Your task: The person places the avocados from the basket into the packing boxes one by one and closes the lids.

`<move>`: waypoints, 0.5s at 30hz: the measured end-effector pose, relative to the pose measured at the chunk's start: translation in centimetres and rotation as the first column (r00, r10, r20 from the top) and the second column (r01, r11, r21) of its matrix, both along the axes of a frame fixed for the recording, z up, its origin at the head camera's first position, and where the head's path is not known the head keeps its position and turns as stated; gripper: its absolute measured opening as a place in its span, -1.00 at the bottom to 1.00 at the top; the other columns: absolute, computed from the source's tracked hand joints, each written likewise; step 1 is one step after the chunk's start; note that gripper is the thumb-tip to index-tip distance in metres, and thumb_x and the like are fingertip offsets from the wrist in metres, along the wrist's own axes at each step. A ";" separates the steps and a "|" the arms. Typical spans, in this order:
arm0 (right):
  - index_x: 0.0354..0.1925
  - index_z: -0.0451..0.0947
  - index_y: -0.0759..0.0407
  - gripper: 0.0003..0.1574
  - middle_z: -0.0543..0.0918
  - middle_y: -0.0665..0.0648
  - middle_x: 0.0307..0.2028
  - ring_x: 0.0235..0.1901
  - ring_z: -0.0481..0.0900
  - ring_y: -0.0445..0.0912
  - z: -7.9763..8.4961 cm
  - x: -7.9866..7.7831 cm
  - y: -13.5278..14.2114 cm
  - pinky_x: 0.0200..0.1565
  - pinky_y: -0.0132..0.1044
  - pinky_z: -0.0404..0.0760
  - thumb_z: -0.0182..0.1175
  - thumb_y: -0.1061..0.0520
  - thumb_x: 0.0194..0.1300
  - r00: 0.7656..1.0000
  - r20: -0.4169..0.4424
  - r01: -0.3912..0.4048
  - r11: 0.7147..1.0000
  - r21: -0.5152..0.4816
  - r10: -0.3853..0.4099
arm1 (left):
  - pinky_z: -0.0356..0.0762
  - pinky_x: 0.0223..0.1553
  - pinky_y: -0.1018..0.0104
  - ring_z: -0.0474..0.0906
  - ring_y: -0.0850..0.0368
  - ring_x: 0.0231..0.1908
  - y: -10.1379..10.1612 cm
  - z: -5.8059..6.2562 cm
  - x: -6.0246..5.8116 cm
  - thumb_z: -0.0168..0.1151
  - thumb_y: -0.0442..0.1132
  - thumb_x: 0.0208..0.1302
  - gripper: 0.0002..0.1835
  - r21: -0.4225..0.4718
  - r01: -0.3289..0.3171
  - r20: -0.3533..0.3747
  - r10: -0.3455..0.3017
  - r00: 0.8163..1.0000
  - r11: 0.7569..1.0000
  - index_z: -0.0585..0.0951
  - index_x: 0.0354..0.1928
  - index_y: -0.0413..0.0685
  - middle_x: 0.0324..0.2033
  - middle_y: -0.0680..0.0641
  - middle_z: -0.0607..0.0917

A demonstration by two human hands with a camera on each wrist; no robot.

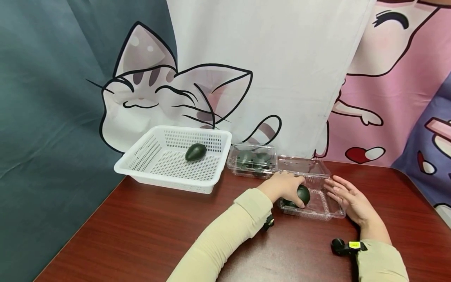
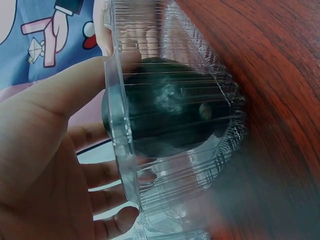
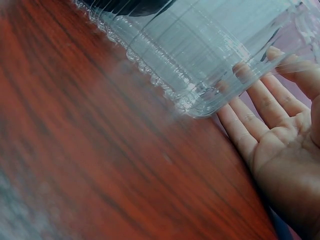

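Observation:
My left hand (image 1: 283, 186) grips a dark green avocado (image 1: 303, 194) inside the left part of a clear plastic clamshell box (image 1: 325, 201). Through the ribbed wall, the left wrist view shows the avocado (image 2: 170, 107) low in the box, its stem end toward the camera. The thumb lies on its near side; parts of the other fingers are hidden behind it. At the box's right side, my right hand (image 1: 352, 199) rests its extended fingers (image 3: 267, 102) against the wall and rim. The box's lid (image 1: 304, 165) is folded back toward the curtain.
A white perforated basket (image 1: 172, 182) stands at the left with one avocado (image 1: 195, 152) in it. Behind my left hand is a closed clear box (image 1: 251, 158) with avocados inside. A printed curtain (image 1: 282, 58) hangs along the back of the reddish-brown table (image 1: 141, 231).

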State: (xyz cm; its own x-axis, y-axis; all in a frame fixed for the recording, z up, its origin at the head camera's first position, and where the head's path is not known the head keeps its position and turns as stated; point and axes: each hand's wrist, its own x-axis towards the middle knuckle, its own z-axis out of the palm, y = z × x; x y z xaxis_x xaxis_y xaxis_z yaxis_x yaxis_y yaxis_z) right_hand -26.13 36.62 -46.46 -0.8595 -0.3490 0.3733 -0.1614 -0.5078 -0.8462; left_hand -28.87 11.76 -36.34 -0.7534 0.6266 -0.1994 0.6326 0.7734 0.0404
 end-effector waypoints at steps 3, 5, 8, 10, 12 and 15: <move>0.32 0.03 0.35 -0.45 0.47 0.17 0.16 0.14 0.42 -0.05 0.0 0.0 0.1 0.09 -0.28 0.40 -0.39 0.47 0.39 1.000 0.001 0.005 1.000 0.008 -0.005 | 0.27 0.01 0.22 0.32 0.21 0.05 0.0 0.1 0.0 0.31 0.37 -0.16 -0.21 0.001 0.004 0.003 -0.004 1.000 1.000 0.35 0.20 0.41 0.05 0.19 0.46; 0.33 0.02 0.34 -0.44 0.47 0.16 0.15 0.14 0.43 -0.06 0.0 0.1 0.1 0.09 -0.28 0.40 -0.38 0.47 0.39 1.000 0.002 0.011 1.000 0.015 -0.011 | 0.27 0.01 0.22 0.33 0.22 0.05 0.1 0.1 0.0 0.31 0.37 -0.16 -0.21 0.000 0.007 0.006 -0.007 1.000 1.000 0.35 0.20 0.40 0.04 0.19 0.46; 0.33 0.02 0.35 -0.44 0.47 0.16 0.15 0.14 0.43 -0.05 0.0 0.1 0.0 0.09 -0.28 0.40 -0.39 0.47 0.39 1.000 0.002 0.010 1.000 0.015 -0.010 | 0.27 0.01 0.23 0.33 0.22 0.05 0.1 0.1 0.1 0.31 0.36 -0.15 -0.20 -0.005 0.011 0.012 -0.011 1.000 1.000 0.34 0.21 0.40 0.04 0.19 0.47; 0.33 0.02 0.35 -0.44 0.46 0.17 0.16 0.14 0.42 -0.05 0.0 0.1 0.0 0.09 -0.28 0.40 -0.40 0.48 0.39 1.000 0.000 0.000 1.000 0.006 0.000 | 0.27 0.01 0.23 0.33 0.23 0.05 0.0 0.1 0.1 0.31 0.36 -0.15 -0.20 -0.007 0.013 0.015 -0.013 1.000 1.000 0.34 0.21 0.40 0.04 0.19 0.47; 0.33 0.03 0.35 -0.44 0.46 0.17 0.16 0.14 0.42 -0.04 -0.1 0.1 0.0 0.10 -0.28 0.40 -0.40 0.48 0.39 1.000 -0.003 -0.005 1.000 0.003 0.005 | 0.27 0.01 0.23 0.33 0.23 0.06 0.0 0.1 0.1 0.31 0.36 -0.14 -0.20 -0.008 0.013 0.017 -0.013 1.000 1.000 0.34 0.21 0.40 0.05 0.20 0.47; 0.32 0.05 0.33 -0.44 0.46 0.18 0.16 0.14 0.42 -0.04 -0.1 0.1 0.0 0.10 -0.28 0.40 -0.40 0.48 0.39 1.000 -0.003 -0.010 1.000 0.000 0.010 | 0.27 0.01 0.24 0.33 0.23 0.06 0.0 0.1 0.0 0.31 0.36 -0.14 -0.20 -0.012 0.015 0.017 -0.015 1.000 1.000 0.34 0.22 0.40 0.05 0.20 0.47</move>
